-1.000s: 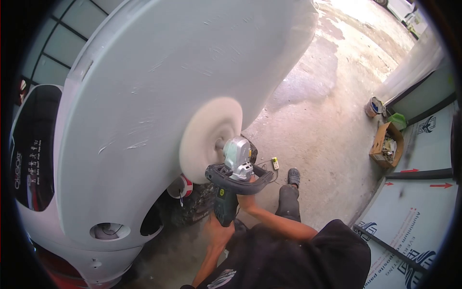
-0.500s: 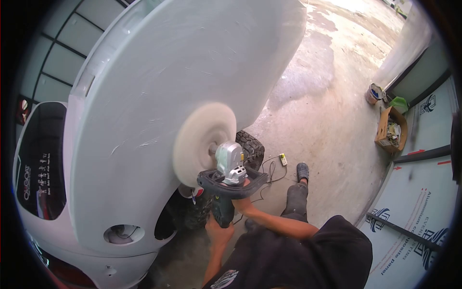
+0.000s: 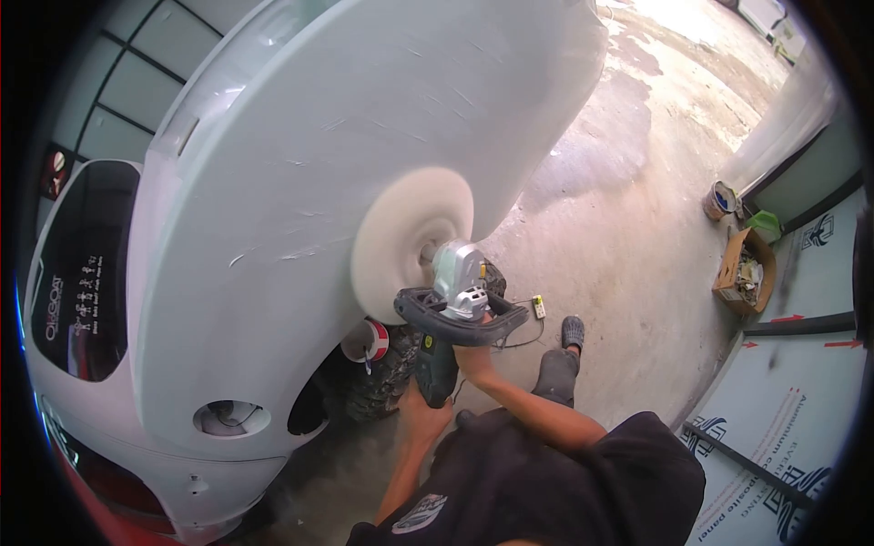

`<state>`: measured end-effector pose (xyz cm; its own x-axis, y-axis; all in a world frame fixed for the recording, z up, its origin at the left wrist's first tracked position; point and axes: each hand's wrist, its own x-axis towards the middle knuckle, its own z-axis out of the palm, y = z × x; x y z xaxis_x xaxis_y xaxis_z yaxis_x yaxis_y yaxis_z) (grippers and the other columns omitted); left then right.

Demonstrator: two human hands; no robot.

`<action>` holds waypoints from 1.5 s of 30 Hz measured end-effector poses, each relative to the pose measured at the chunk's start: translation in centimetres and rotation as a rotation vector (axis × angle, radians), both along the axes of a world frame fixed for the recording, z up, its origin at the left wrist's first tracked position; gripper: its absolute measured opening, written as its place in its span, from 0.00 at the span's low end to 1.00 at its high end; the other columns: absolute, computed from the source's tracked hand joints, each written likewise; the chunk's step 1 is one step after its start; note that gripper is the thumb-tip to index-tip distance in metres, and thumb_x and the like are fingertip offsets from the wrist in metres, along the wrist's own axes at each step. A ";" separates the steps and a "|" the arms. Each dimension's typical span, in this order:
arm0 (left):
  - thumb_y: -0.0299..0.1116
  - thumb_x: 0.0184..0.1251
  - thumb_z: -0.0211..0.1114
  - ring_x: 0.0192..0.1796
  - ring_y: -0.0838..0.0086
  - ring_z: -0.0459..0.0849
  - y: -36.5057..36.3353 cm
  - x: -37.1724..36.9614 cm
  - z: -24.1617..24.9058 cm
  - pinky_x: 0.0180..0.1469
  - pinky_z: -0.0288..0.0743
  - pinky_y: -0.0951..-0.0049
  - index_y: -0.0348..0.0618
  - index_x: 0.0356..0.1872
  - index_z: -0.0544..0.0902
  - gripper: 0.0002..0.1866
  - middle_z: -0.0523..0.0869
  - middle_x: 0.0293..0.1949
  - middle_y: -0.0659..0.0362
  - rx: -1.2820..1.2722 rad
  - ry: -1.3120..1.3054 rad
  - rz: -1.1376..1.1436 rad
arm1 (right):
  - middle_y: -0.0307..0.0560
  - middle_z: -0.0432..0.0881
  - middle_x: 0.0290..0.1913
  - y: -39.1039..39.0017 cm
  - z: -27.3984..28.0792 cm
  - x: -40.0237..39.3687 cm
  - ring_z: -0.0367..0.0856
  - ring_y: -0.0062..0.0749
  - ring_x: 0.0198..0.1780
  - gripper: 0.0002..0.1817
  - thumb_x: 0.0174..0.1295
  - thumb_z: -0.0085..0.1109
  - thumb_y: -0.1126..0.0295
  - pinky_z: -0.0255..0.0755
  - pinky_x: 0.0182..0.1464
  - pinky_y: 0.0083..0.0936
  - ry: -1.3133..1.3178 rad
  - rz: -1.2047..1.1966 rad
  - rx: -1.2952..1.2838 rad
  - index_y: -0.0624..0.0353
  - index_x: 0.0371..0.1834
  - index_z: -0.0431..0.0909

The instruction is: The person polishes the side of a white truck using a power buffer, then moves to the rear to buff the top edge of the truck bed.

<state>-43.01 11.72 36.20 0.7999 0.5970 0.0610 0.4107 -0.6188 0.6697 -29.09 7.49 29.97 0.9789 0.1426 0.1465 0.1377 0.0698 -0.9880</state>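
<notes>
A power polisher [image 3: 437,369] with a black body and silver head is in both my hands. My left hand [image 3: 424,416] is wrapped round the rear of its body. My right hand [image 3: 473,358] grips near the head, partly hidden by the black loop handle [image 3: 460,317]. The large pale buffing pad [image 3: 401,218] is blurred as if spinning. It is at the light grey vehicle panel [image 3: 273,182], which carries several thin streaks; exact contact is hard to see.
Below the panel are a tyre [image 3: 373,387] and a red-and-white can [image 3: 366,341]. A power socket [image 3: 538,308] and cord lie on the concrete floor. A cardboard box [image 3: 745,271], a bucket [image 3: 719,200] and wrapped wall panels [image 3: 774,428] stand at the right.
The view has shifted, placing the polisher and pad higher and further right in the picture. More of the red-and-white can shows. Both hands keep their grip.
</notes>
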 end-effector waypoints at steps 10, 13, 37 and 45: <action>0.30 0.47 0.75 0.43 0.39 0.88 0.4 -2.3 2.2 0.45 0.81 0.50 0.33 0.51 0.79 0.27 0.88 0.38 0.39 -0.024 -0.085 0.002 | 0.48 0.84 0.50 1.2 1.5 -1.7 0.82 0.38 0.52 0.19 0.62 0.70 0.74 0.73 0.59 0.36 0.239 0.120 0.343 0.62 0.55 0.77; 0.29 0.47 0.75 0.43 0.41 0.89 2.4 -7.6 1.8 0.46 0.82 0.52 0.32 0.50 0.80 0.26 0.88 0.39 0.39 0.050 -0.057 0.006 | 0.53 0.83 0.52 2.7 1.9 -7.1 0.81 0.45 0.55 0.24 0.62 0.74 0.64 0.71 0.61 0.40 0.176 0.172 0.224 0.64 0.56 0.77; 0.40 0.58 0.78 0.46 0.41 0.86 2.5 -5.2 3.2 0.49 0.79 0.52 0.30 0.51 0.76 0.28 0.85 0.42 0.38 -0.010 -0.121 -0.133 | 0.42 0.83 0.50 2.3 4.8 -3.4 0.81 0.26 0.50 0.20 0.62 0.73 0.73 0.76 0.55 0.29 0.334 0.120 0.430 0.61 0.55 0.77; 0.41 0.62 0.75 0.50 0.40 0.88 4.6 -13.9 2.9 0.52 0.81 0.54 0.25 0.60 0.73 0.34 0.85 0.47 0.35 0.027 -0.124 -0.110 | 0.50 0.79 0.52 4.7 4.0 -12.6 0.81 0.35 0.52 0.36 0.58 0.78 0.64 0.75 0.54 0.35 0.150 0.155 0.194 0.65 0.61 0.65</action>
<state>-56.90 16.30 39.14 0.8458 0.5029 0.1781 0.2546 -0.6739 0.6935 -41.73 12.22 33.93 0.9602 0.2761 0.0414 -0.0356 0.2683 -0.9627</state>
